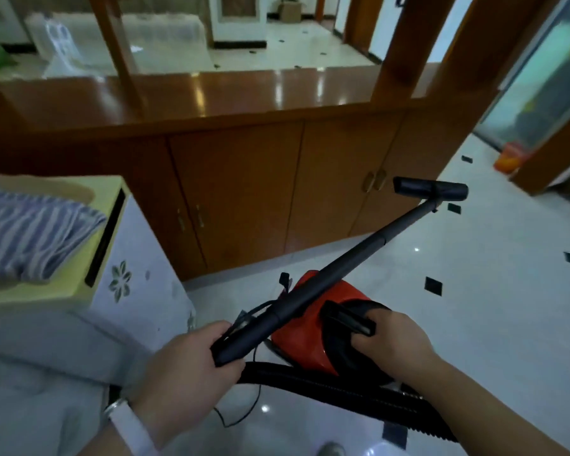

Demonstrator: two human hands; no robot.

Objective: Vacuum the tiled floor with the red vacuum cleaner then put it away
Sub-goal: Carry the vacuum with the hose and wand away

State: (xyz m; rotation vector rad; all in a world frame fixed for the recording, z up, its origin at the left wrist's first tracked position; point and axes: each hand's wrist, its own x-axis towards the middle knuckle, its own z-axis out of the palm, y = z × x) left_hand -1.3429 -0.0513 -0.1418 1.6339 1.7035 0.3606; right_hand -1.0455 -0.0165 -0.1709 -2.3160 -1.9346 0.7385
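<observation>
The red vacuum cleaner [305, 327] hangs low over the white tiled floor [474, 291] in front of me. My right hand [392, 340] grips its black carry handle [349, 319]. My left hand [185, 360] grips the near end of the black wand [343, 261] together with a bunch of black cord. The wand slants up to the right, and its floor nozzle [431, 189] is lifted off the floor in front of the cabinet doors. The ribbed black hose [343, 390] curves below the body between my arms.
A long brown wooden cabinet [244, 192] with a glossy top runs across ahead. At the left stands a white appliance [129, 291] with a striped cloth [30, 232] on its yellow lid. An orange object [509, 158] lies by the doorway at right.
</observation>
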